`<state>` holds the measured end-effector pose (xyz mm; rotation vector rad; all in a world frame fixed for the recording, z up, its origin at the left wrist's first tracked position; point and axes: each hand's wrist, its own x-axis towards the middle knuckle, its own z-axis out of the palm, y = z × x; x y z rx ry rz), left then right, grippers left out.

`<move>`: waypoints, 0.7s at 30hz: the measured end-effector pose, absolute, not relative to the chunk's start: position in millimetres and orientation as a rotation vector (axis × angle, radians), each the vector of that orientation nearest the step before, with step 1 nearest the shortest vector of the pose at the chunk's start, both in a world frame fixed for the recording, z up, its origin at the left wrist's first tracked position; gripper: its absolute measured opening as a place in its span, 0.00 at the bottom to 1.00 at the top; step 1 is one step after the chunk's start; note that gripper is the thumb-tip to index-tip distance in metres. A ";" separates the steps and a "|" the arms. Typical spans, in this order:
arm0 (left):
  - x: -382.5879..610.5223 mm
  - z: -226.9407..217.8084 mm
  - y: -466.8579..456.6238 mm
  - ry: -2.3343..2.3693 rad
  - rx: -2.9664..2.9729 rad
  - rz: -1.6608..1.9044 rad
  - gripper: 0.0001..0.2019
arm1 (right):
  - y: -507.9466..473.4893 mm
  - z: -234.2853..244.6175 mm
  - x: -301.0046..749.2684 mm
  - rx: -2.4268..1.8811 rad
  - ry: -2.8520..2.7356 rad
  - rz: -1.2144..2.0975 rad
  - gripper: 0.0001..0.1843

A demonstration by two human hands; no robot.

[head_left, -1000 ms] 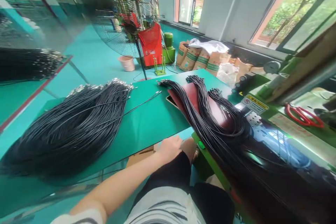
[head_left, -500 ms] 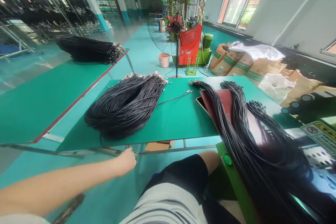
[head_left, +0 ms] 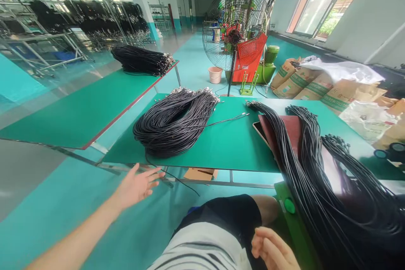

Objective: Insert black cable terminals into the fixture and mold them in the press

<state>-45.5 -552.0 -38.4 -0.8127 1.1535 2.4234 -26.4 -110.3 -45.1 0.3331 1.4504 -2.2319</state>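
Observation:
My left hand [head_left: 137, 185] is open, fingers spread, just below the front edge of the green table [head_left: 234, 152]. Beside its fingertips, a single black cable [head_left: 182, 181] hangs over that edge from a large coil of black cables [head_left: 171, 126] with metal ends. Whether the fingers touch this cable I cannot tell. Low at the right, my right hand [head_left: 274, 249] is closed near my lap, its fingers curled; anything inside them is hidden. Several bundles of black cables [head_left: 284, 147] drape over a dark red sheet [head_left: 292, 128] to the right.
Another green table [head_left: 63, 114] at the left carries a pile of black cables [head_left: 144, 61]. Beyond the tables stand a fan [head_left: 234, 36] and a pink bucket [head_left: 215, 75]. Paper sacks [head_left: 311, 82] line the right wall. A green machine frame [head_left: 292, 219] is close by my right leg.
My left hand has opened from a closed shape and moved left. A loose cable now hangs below the table edge. My right hand has come into view. The camera view has shifted left.

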 end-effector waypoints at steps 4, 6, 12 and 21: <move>-57.8 -68.9 -543.3 0.959 -1.071 2.699 0.26 | -118.6 -37.6 -24.2 0.310 1.433 -2.215 0.12; -65.7 -77.3 -541.5 0.884 -1.258 2.755 0.26 | -121.6 -33.6 -24.6 0.317 1.431 -2.202 0.11; -73.5 -75.0 -548.3 0.675 -1.465 2.942 0.10 | -125.0 -34.3 -27.3 0.357 1.426 -2.209 0.11; -60.8 7.6 -547.5 0.718 -1.428 3.232 0.06 | -128.6 -37.8 -38.3 0.290 1.482 -2.148 0.12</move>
